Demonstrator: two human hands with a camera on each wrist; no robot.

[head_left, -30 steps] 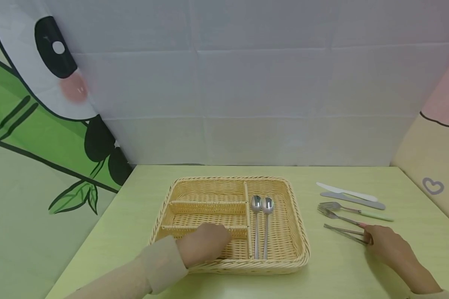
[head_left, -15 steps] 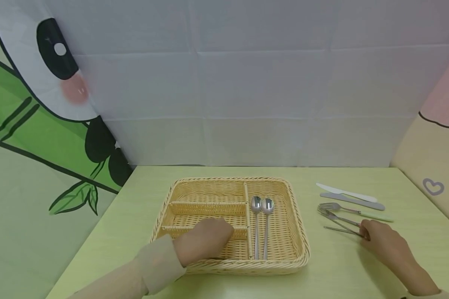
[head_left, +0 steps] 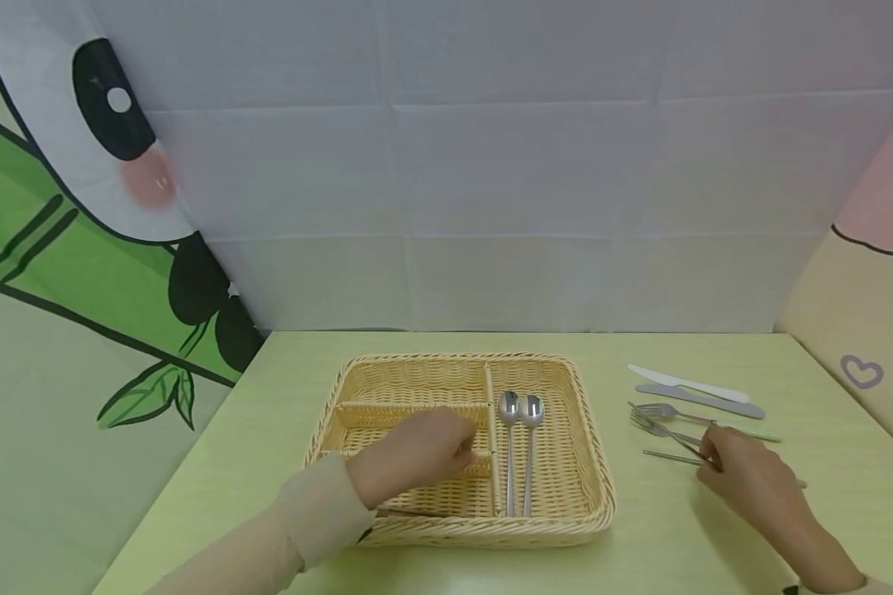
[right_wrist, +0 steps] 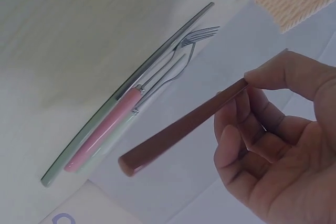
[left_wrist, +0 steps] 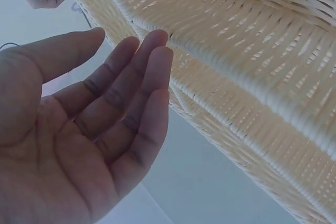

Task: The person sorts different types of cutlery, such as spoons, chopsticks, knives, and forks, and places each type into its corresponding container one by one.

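My left hand hovers over the front left compartments of the wicker basket, its fingers loosely bent and holding nothing. In the left wrist view its fingertips are beside the basket's woven divider. A thin dark stick lies in the front compartment, partly behind the wrist. My right hand pinches a chopstick with a brown handle between thumb and fingers; its thin metal end points over the forks. Beneath that hand lies a second chopstick, green-handled, beside a pink-handled fork.
Two spoons lie side by side in the basket's right compartment. Right of the basket, a green-handled fork, a grey knife and a white knife lie on the table. Cloth walls enclose the table.
The left hand has risen from the front compartment and shifted slightly right, uncovering the dark stick. The right hand has lifted one of the two chopsticks off the table and moved slightly left.
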